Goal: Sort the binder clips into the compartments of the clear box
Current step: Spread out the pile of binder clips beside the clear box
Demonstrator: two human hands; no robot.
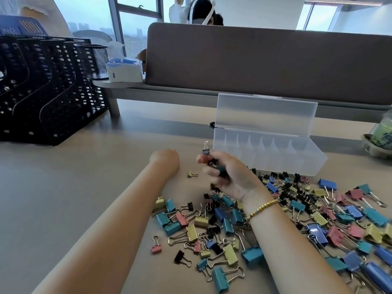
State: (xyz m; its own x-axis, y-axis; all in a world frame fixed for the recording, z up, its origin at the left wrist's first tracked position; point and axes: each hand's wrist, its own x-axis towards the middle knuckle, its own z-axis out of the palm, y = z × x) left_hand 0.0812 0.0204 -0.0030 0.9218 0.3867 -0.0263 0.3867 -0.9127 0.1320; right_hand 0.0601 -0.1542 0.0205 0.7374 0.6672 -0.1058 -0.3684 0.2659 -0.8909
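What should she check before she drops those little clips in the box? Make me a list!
1. Clear box lid open: ok, it stands upright.
2. Compartments free: ok, none shows a clip inside.
3. Right hand holds small black clips: ok, though the count cannot be told.
4. Clips in the hand all match: cannot tell, fingers hide them.
5. Left hand out of the way: ok, resting on the table, away from the box.
6. Box within reach: ok, it sits close beside the right hand.

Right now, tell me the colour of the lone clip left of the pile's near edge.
Pink lone clip with silver wire handles, seen in the head view.
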